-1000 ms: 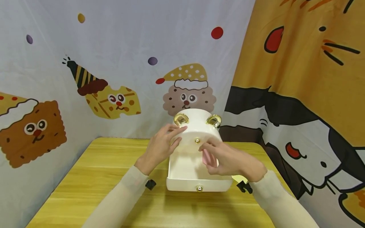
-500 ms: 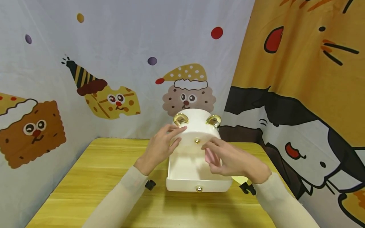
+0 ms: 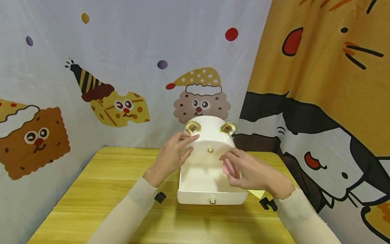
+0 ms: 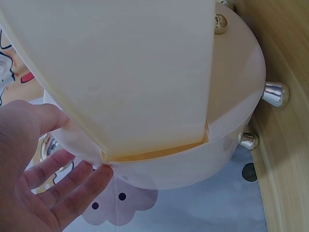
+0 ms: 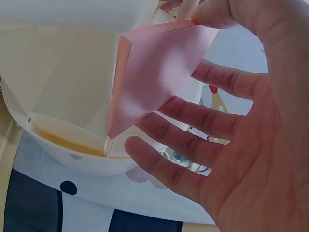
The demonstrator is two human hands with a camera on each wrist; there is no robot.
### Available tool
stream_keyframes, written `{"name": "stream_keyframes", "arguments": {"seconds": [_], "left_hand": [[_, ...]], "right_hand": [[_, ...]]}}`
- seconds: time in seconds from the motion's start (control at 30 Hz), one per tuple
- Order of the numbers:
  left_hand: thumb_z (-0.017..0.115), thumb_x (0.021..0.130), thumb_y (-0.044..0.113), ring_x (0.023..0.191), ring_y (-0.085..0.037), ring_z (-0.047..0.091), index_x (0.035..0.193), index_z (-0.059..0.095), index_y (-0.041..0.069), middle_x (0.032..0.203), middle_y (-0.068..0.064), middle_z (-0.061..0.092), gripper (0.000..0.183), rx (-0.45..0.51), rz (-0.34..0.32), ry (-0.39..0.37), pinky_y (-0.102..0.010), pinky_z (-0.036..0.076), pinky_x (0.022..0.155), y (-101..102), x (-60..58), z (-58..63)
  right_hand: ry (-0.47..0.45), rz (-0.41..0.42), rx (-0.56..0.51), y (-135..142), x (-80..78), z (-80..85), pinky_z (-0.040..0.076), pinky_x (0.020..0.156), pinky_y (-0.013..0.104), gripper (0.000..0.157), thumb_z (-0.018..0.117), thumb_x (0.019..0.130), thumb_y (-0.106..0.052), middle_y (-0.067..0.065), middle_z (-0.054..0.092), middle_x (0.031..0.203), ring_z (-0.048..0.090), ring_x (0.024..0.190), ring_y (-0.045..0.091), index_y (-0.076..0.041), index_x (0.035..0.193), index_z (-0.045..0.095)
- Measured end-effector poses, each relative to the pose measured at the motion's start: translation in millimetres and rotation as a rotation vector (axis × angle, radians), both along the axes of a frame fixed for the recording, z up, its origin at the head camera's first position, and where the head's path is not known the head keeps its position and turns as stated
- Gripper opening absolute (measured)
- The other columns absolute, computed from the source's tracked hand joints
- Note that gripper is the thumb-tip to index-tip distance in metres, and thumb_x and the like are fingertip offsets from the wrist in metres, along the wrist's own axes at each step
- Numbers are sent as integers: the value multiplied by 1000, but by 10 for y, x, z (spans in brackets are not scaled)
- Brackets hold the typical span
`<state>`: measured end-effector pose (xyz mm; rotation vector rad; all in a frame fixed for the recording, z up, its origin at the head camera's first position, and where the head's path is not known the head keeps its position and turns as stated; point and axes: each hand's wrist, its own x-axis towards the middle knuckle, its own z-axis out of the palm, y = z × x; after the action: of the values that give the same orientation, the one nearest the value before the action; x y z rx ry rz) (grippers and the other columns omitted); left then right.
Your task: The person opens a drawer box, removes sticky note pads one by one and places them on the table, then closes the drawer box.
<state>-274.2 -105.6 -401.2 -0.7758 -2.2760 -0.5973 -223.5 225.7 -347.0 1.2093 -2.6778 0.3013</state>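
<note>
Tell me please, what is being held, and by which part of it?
The right hand holds the pink piece by one corner and the adjoining edge. The left hand only touches the white box.

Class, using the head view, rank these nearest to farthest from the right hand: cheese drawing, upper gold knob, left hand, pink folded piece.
1. Pink folded piece: held in the right hand.
2. Upper gold knob: leftward, on the white box.
3. Left hand: at the box's left.
4. Cheese drawing: farther left, on the backdrop.
</note>
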Motion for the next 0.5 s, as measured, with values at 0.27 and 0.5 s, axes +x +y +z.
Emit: {"name": "stream_keyframes", "arguments": {"seconds": [0.27, 0.5], "left_hand": [[85, 110, 19, 105, -24, 78, 160, 74, 26, 139, -10, 74, 52, 0, -3, 1, -25, 53, 58, 0, -4, -3], [86, 109, 18, 108, -24, 79, 160, 74, 26, 139, -11, 73, 53, 1, -5, -1, -24, 52, 58, -2, -2, 2]], "right_hand": [[-2, -25, -22, 84, 20, -15, 64, 90, 33, 58, 86, 91, -24, 2, 72, 140, 67, 109, 12, -17, 146, 72], [-9, -36, -31, 153, 37, -4, 61, 86, 30, 56, 87, 91, -23, -1, 72, 135, 66, 104, 11, -19, 145, 72]]}}
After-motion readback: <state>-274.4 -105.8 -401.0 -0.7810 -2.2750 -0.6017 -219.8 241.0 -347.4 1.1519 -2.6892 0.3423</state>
